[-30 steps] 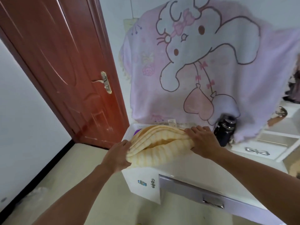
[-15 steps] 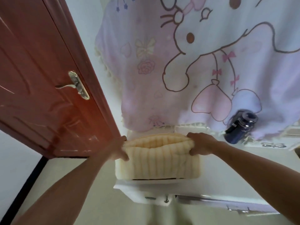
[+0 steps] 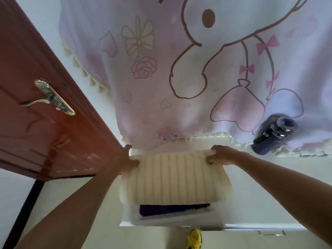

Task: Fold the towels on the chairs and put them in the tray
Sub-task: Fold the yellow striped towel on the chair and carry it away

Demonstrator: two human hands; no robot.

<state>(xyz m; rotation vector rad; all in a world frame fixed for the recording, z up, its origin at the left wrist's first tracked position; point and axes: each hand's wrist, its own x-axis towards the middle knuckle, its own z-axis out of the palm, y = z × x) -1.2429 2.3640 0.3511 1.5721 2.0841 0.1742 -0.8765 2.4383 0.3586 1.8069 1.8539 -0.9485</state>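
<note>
A folded cream towel [image 3: 174,178] with ribbed stripes is spread flat between the two hands, over a clear plastic tray [image 3: 136,220] that stands at the left end of the white bench [image 3: 269,203]. The left hand [image 3: 124,159] grips the towel's far left corner, with its fingers curled round the fold. The right hand [image 3: 222,155] holds the far right corner the same way, knuckles up and fingertips tucked into the cloth. Both hands sit at the towel's far edge, so nearly all of the towel lies on the near side of them, towards the bench's front edge.

The towel covers most of the tray. Under its near edge a dark purple folded towel [image 3: 172,209] shows inside the tray, just below the cream one. Whether the cream towel is resting its full weight on it cannot be told.

A pink blanket [image 3: 179,69] printed with a cartoon animal, hearts and bows hangs behind the bench, and its fringed hem reaches down to the bench's back edge. A dark bottle [image 3: 274,133] stands near that edge, to the right of the right hand and apart from it. To the left of the bench is a reddish-brown door [image 3: 36,132] with a metal lever handle [image 3: 48,97]. A yellow shoe [image 3: 195,238] shows on the floor below the bench's front edge.
</note>
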